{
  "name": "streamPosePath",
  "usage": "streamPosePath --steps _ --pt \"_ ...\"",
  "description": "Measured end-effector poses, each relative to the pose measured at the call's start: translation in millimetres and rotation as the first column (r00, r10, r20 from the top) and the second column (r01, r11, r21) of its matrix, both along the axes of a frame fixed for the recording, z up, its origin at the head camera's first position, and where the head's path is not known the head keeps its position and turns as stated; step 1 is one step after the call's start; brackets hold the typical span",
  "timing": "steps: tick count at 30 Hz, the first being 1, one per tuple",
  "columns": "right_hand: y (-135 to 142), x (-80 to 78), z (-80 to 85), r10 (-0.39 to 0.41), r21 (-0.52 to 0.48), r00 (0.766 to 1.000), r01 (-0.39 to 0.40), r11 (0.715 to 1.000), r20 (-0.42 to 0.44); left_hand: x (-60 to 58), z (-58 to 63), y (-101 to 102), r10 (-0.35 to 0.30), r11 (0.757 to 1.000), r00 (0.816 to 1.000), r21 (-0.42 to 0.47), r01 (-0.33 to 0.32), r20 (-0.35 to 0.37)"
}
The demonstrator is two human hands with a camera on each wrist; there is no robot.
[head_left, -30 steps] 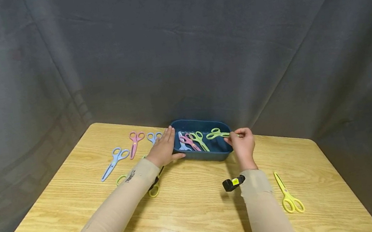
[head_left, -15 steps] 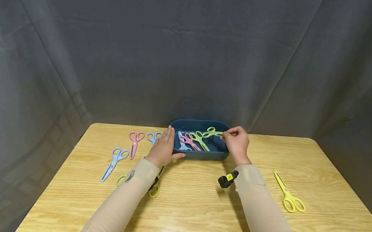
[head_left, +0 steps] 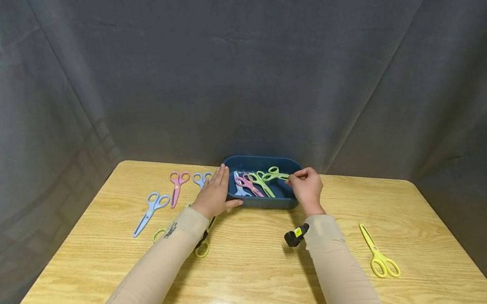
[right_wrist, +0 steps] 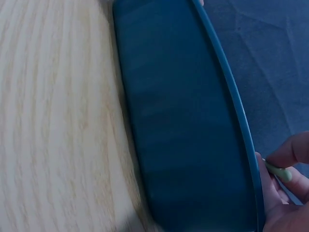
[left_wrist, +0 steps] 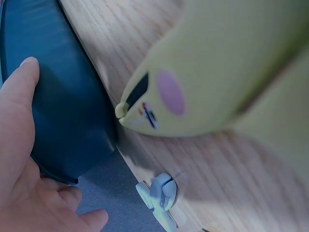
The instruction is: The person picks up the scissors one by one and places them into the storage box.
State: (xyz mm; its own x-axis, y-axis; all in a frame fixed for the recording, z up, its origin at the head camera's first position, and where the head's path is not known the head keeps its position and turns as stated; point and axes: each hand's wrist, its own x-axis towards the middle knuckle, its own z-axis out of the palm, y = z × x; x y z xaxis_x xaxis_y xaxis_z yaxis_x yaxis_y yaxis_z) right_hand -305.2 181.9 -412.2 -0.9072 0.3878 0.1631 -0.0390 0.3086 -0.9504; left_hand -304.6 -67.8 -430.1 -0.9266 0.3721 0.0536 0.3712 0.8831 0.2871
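Observation:
A dark blue bin [head_left: 272,202] stands at the back of the wooden table. My left hand [head_left: 213,197] lies along its left end with straight fingers, the thumb [left_wrist: 21,82] against the front wall. At the bin's right end, my right hand [head_left: 308,189] pinches green scissors [head_left: 280,175] near the blade end, handles pointing left over the bin. In the right wrist view only a green tip [right_wrist: 284,174] shows between thumb and fingers. Inside the bin lie pink scissors [head_left: 248,184], another green pair [head_left: 262,184] and blue scissors [head_left: 240,192].
Left of the bin lie blue scissors [head_left: 147,215], pink scissors [head_left: 176,190] and a partly covered blue pair [head_left: 199,178]. Yellow [head_left: 202,251] and green handle loops [head_left: 158,235] show beside my left forearm. Yellow scissors [head_left: 377,257] lie at right. A grey curtain [head_left: 233,72] hangs behind.
My right hand has moved left over the bin's right end, carrying the green scissors toward the others inside. My left hand has stayed at the bin's left end.

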Motion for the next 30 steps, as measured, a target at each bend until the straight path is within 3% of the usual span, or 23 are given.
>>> streamPosePath --steps 6,14,19,26,30 --pt "-1 0.1 -0.7 -0.020 0.191 1.000 0.017 0.981 0.016 0.1 0.3 -1 0.006 1.000 1.000 -0.007 -0.006 0.007" --pt "-2 -3.7 -5.4 0.029 0.391 0.999 -0.013 0.920 -0.034 -1.6 -0.9 -1 0.000 1.000 1.000 -0.014 0.000 -0.010" --pt "-5 -6.3 -6.9 0.087 0.508 0.996 -0.079 0.858 0.008 -1.3 -0.4 -2 0.001 1.000 1.000 -0.012 -0.001 -0.001" --pt "-12 -5.8 -5.9 0.132 0.674 0.988 -0.154 0.722 0.085 1.2 1.8 -2 0.003 1.000 1.000 -0.010 -0.003 0.006" --pt "-15 -5.6 -4.7 0.132 0.710 0.982 -0.189 0.678 0.135 1.2 2.9 -1 0.002 1.000 1.000 -0.011 -0.002 0.008"
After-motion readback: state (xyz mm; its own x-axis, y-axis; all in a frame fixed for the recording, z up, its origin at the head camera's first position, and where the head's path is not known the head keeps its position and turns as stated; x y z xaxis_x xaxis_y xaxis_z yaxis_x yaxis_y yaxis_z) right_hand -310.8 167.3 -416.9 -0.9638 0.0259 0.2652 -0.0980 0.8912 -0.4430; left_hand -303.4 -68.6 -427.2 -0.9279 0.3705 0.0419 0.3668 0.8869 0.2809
